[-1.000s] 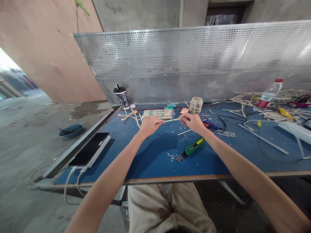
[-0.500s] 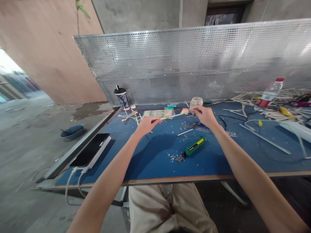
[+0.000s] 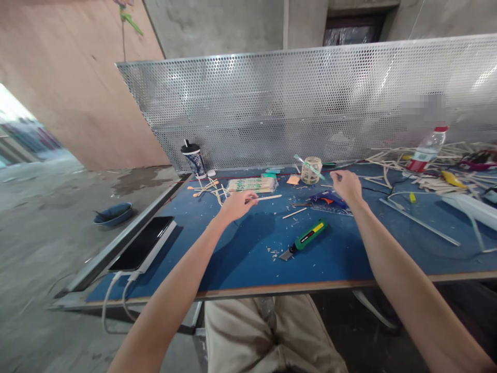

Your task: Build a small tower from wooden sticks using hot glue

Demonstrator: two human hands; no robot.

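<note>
My left hand (image 3: 239, 204) pinches a thin wooden stick (image 3: 269, 197) that points to the right, in front of a plastic pack of sticks (image 3: 251, 184). Closed at the fingertips, my right hand (image 3: 347, 185) is by the end of a clear wrapper strip (image 3: 309, 167), which slants in front of a glass jar (image 3: 311, 176). Whether the fingers touch the strip cannot be made out. A green utility knife (image 3: 308, 237) lies with its blade out beside wood shavings. Another stick (image 3: 294, 213) lies behind it, near a blue tool (image 3: 328, 198) partly behind my right hand.
At the left are a phone on a white power bank (image 3: 144, 243), a stick frame with orange tips (image 3: 204, 187) and a patterned cup (image 3: 194, 160). A bottle (image 3: 426, 152) and piled sticks are at the right. A perforated metal panel (image 3: 252, 109) stands behind the table.
My right hand has moved right, away from my left hand. The wrapper strip, earlier stretched between both hands, now slants by the jar, and the stick in my left hand shows bare.
</note>
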